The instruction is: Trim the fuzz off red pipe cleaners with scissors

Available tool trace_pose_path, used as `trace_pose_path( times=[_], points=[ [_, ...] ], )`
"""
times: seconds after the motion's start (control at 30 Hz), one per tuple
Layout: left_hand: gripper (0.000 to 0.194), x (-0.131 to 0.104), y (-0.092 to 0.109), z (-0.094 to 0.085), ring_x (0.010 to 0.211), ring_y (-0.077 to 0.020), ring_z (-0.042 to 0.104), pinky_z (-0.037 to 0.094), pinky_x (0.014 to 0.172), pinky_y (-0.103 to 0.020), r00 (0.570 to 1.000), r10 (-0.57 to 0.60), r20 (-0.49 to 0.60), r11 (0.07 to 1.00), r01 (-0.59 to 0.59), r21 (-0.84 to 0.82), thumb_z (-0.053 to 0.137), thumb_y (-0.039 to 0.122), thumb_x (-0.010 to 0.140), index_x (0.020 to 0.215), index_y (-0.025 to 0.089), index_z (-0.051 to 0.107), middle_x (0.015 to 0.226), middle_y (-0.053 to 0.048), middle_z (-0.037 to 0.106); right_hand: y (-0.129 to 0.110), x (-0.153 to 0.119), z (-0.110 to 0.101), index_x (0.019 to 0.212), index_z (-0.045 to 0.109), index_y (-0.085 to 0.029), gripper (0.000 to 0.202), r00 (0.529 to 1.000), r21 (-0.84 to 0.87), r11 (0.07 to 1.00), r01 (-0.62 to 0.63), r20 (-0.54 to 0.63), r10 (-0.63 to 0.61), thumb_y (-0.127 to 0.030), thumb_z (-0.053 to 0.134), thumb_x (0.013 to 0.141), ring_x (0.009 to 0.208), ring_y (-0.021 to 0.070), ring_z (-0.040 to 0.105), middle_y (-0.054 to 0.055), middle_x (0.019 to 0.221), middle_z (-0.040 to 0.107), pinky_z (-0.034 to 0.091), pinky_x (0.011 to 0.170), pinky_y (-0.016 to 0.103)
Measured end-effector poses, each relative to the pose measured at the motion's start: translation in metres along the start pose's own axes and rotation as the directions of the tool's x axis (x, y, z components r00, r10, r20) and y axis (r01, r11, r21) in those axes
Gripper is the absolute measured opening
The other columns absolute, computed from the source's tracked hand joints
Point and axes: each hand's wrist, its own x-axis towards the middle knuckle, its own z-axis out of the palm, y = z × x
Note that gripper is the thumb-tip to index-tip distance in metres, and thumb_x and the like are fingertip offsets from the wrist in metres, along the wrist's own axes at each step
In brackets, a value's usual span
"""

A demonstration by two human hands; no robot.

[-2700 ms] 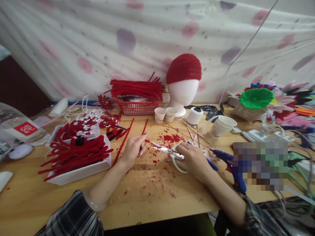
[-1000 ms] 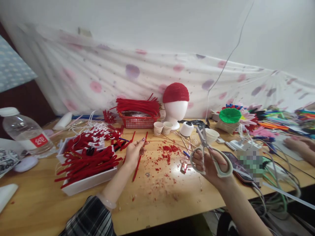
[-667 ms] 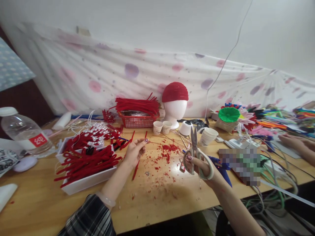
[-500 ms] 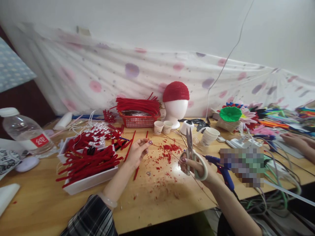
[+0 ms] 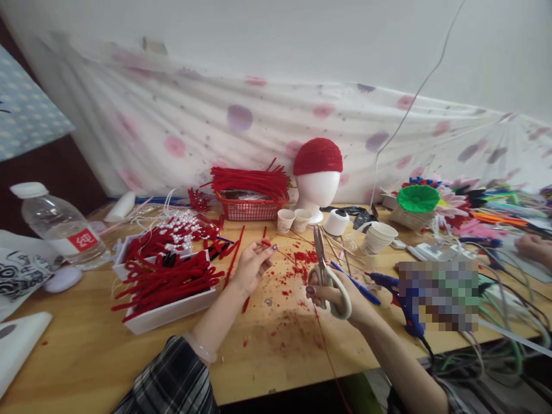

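Scissors upright in the right hand, thin strand pinched in the left

The left hand [image 5: 251,270] is closed to a fingertip pinch on a thin reddish strand [image 5: 330,357], above the wooden tabletop [image 5: 267,368]. The strand slants toward the right hand [image 5: 332,296], then shows again below it and runs down past the tabletop's front edge. The right hand is wrapped around the pale-handled scissors [image 5: 322,265] — blades pointing up, close together.

Red clippings [image 5: 304,259] lie scattered between and in front of the hands. Just beside the left hand is a red fuzzy stem [image 5: 234,257]; to its left, a white box [image 5: 172,312] holds a heap of looped red stems [image 5: 172,282].

Farther back stand a red basket [image 5: 252,210] piled with more red stems, two paper cups [image 5: 285,221] and a white foam head [image 5: 317,188] with a red covering on top. Right of the right hand rests a blue glue gun [image 5: 409,307] — near a blurred-out patch whose contents cannot be told.
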Motion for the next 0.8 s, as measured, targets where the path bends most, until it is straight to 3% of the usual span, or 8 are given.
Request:
trace_pose_path(
  times=[0.2, 0.37, 0.57, 0.7, 0.8],
  points=[
    [0.039, -0.002, -0.006, 0.004, 0.053, -0.007, 0.054, 0.042, 0.048, -0.018, 0.998, -0.044, 0.054, 0.994, 0.038, 0.103, 0.083, 0.016, 0.051, 0.082, 0.014, 0.06, 0.07, 0.0, 0.065, -0.003, 0.003, 0.004, 0.074, 0.052, -0.019, 0.026, 0.999, 0.0, 1.0, -0.029, 0.019, 0.029, -0.031, 0.072, 0.065, 0.049, 0.0108, 0.052, -0.002, 0.059, 0.06, 0.036, 0.046, 0.023],
    [0.03, -0.002, -0.009, 0.002, 0.046, -0.0053, 0.047, 0.038, 0.048, -0.02, 0.996, -0.024, 0.087, 0.98, 0.006, 0.201, 0.08, 0.027, 0.058, 0.079, 0.012, 0.066, 0.068, -0.002, 0.067, 0.0, 0.006, 0.0, 0.074, 0.052, -0.018, 0.022, 1.0, -0.002, 1.0, -0.013, 0.02, 0.013, -0.03, 0.071, 0.068, 0.049, 0.011, 0.052, -0.002, 0.056, 0.061, 0.036, 0.047, 0.023],
    [0.022, 0.001, -0.007, -0.002, 0.054, -0.0071, 0.05, 0.039, 0.055, -0.019, 0.998, -0.005, 0.067, 0.963, -0.013, 0.27, 0.079, 0.03, 0.059, 0.064, 0.012, 0.067, 0.063, -0.001, 0.066, 0.006, 0.006, -0.002, 0.074, 0.052, -0.018, 0.021, 0.999, 0.089, 0.996, 0.013, 0.032, -0.016, -0.029, 0.07, 0.07, 0.05, 0.0114, 0.052, -0.002, 0.058, 0.058, 0.036, 0.046, 0.024],
    [0.024, 0.0, -0.006, -0.004, 0.051, -0.0076, 0.053, 0.042, 0.056, -0.021, 0.993, -0.082, 0.083, 0.961, 0.056, 0.272, 0.078, 0.033, 0.06, 0.061, 0.014, 0.063, 0.069, -0.004, 0.07, 0.011, 0.007, -0.003, 0.079, 0.052, -0.019, 0.024, 0.999, 0.201, 0.979, 0.035, 0.03, -0.042, -0.032, 0.07, 0.07, 0.053, 0.0118, 0.052, -0.003, 0.061, 0.056, 0.037, 0.047, 0.024],
    [0.036, -0.001, -0.008, -0.004, 0.048, -0.0083, 0.053, 0.042, 0.053, -0.021, 0.984, -0.146, 0.104, 0.949, 0.109, 0.297, 0.077, 0.037, 0.064, 0.047, 0.014, 0.055, 0.061, -0.007, 0.068, 0.011, 0.009, -0.003, 0.078, 0.052, -0.02, 0.025, 0.998, 0.27, 0.962, 0.049, 0.02, -0.056, -0.033, 0.071, 0.069, 0.054, 0.0105, 0.051, -0.003, 0.062, 0.055, 0.039, 0.05, 0.024]
  ],
)
